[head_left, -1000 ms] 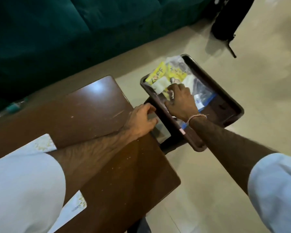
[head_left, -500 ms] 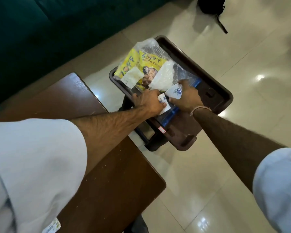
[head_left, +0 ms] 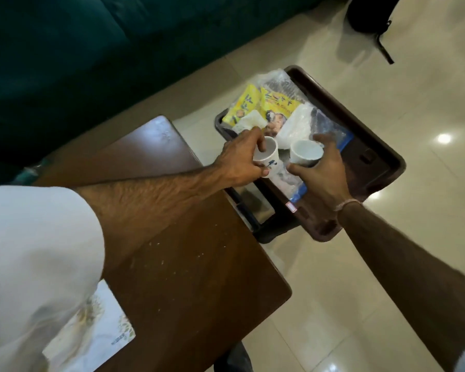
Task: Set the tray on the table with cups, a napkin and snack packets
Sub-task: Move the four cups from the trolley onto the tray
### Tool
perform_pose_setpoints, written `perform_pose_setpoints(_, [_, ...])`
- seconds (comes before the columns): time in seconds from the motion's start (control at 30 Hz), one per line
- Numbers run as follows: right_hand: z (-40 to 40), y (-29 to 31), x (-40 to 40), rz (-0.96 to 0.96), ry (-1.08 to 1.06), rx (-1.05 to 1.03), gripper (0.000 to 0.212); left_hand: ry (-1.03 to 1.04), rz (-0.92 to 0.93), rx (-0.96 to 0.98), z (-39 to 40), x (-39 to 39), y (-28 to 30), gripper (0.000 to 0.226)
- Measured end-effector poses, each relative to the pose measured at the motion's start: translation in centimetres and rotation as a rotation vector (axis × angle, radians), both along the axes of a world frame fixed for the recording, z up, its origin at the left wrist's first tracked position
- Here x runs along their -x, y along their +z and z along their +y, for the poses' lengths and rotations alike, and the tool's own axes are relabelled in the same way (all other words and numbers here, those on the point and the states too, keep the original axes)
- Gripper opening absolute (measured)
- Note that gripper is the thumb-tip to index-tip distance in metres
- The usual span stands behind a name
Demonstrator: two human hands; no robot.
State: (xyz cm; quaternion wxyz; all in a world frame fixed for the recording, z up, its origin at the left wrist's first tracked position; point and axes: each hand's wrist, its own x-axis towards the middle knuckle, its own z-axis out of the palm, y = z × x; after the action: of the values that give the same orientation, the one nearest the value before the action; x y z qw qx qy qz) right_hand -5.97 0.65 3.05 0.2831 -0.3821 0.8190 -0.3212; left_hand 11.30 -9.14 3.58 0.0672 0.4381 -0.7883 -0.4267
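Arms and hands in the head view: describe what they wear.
Both forearms are bare. The left hand wears nothing visible; its arm comes out of a loose white sleeve. The right hand has a thin pale thread band at the wrist and a light short sleeve at the frame's corner.

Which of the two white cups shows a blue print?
The cup in the left hand; blue marks on its side. The right hand's cup looks plain.

tray [head_left: 375, 135] right of table [head_left: 172, 264], snack pkts [head_left: 269, 106] in tray
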Motion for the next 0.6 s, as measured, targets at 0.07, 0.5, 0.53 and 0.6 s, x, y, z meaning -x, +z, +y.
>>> perform_pose_setpoints(0.07, [0.4,0.7,-3.1,-0.005,-0.004,0.043,0.07,-0.022,0.027,-0.014,-0.2,-3.4,1.0,0.064])
perform_pose_setpoints(0.5, [5.6,2.9,-28.3,0.006,0.296,0.075,0.07,-0.148,-0.184,-0.003,3.8,-29.0,4.4,0.058])
perform_pose_setpoints(0.53, [6.2,2.8,-30.1,0.003,0.341,0.051,0.072,-0.149,-0.183,-0.016,4.3,-30.9,4.2,0.055])
perform_pose_setpoints(0.6, [7.3,2.4,-33.3,0.0,0.433,0.008,0.072,-0.131,-0.194,-0.049,5.5,-34.5,3.5,0.052])
